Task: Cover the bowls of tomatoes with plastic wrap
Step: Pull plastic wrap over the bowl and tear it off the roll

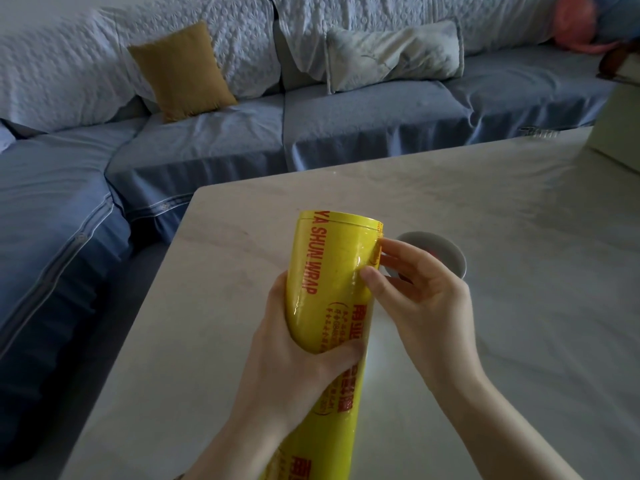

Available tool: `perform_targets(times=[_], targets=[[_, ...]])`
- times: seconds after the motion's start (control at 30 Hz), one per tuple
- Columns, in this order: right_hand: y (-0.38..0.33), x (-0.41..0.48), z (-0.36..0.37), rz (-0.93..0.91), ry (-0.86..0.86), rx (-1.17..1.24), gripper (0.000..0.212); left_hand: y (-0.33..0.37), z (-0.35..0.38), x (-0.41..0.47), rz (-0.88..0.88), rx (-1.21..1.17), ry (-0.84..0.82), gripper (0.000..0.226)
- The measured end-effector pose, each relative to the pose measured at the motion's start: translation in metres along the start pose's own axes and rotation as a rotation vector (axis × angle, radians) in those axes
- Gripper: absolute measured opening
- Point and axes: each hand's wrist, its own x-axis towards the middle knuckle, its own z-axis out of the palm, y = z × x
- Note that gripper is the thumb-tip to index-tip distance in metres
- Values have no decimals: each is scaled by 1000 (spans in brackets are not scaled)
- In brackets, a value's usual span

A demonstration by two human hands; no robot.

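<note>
A big yellow roll of plastic wrap (329,271) with red lettering stands tilted above the table, its far end pointing away from me. My left hand (294,351) grips the roll around its middle from the left. My right hand (415,292) touches the roll's right side near the far end, thumb and fingertips pinching at the film's surface. Behind my right hand a small white bowl (446,254) sits on the table, with a bit of red showing inside; most of it is hidden by the hand.
The pale marble table (485,209) spreads right and forward. A blue sofa (207,140) with a mustard cushion (180,71) and a grey pillow (394,53) wraps around the far and left sides. A pale box (620,129) stands at the table's far right.
</note>
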Motion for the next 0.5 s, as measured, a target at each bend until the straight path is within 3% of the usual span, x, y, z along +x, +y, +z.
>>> perform_targets(times=[0.23, 0.5], targets=[[3, -2, 3, -13, 5, 50, 20, -5, 1, 1, -8, -4, 15, 78], [6, -1, 1, 17, -16, 90, 29, -7, 0, 3, 23, 2, -4, 85]])
